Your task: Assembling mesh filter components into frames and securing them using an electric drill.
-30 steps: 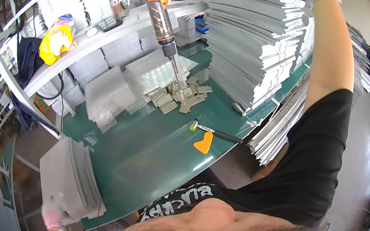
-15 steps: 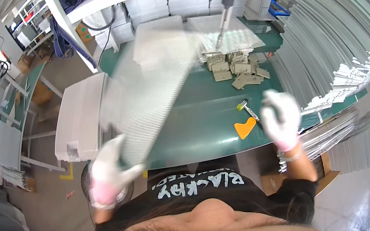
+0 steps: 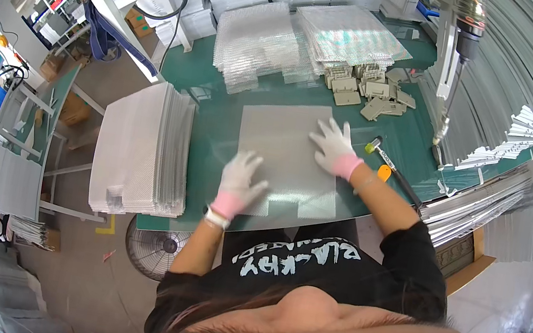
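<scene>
A grey perforated sheet lies flat on the green table mat. My left hand, in a white glove with a pink cuff, presses flat on the sheet's near left part, fingers spread. My right hand, gloved the same way, rests flat on the sheet's right edge, fingers apart. Neither hand grips anything.
A tall stack of grey sheets sits left of the mat. Bubble-wrap stacks and small beige parts lie at the back. A hanging power screwdriver dangles right. A mallet and long metal profiles are on the right. A floor fan stands below.
The sheet I held up in my left hand half a second ago now lies flat on the mat. Both hands have come down onto it; my right arm was raised one second ago.
</scene>
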The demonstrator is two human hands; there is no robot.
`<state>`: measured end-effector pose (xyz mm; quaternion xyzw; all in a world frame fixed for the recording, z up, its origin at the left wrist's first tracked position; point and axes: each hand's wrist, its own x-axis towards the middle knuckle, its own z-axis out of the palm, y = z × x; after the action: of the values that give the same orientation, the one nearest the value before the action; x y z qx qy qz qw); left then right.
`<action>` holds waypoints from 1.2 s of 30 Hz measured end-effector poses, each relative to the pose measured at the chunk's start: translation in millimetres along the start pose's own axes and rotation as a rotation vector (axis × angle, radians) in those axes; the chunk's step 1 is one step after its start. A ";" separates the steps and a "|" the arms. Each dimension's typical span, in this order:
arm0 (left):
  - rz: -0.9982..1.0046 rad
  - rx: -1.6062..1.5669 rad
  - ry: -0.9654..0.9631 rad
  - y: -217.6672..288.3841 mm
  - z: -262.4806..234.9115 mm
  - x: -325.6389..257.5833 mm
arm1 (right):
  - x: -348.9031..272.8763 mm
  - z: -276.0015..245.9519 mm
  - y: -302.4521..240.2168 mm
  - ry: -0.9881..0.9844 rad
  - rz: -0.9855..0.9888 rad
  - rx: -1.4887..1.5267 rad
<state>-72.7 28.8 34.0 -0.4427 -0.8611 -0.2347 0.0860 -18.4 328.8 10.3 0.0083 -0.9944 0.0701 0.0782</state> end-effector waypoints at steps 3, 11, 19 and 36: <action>-0.156 -0.411 0.222 -53.0 18.1 50.3 | 63.5 -24.8 23.7 0.247 -0.050 -0.002; -0.506 -0.684 0.311 -159.1 16.5 220.5 | 206.8 -42.1 37.4 0.231 0.411 0.507; -0.463 0.190 0.245 -112.5 -13.7 234.6 | 208.6 -78.5 -8.5 0.325 0.307 -0.098; -0.417 -1.342 0.500 -138.3 -51.1 191.6 | 175.1 -97.6 39.3 0.737 -0.026 0.543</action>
<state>-300.4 73.7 101.6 -0.1608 -0.5538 -0.8151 -0.0559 -177.4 380.5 127.7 0.0153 -0.8456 0.3255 0.4227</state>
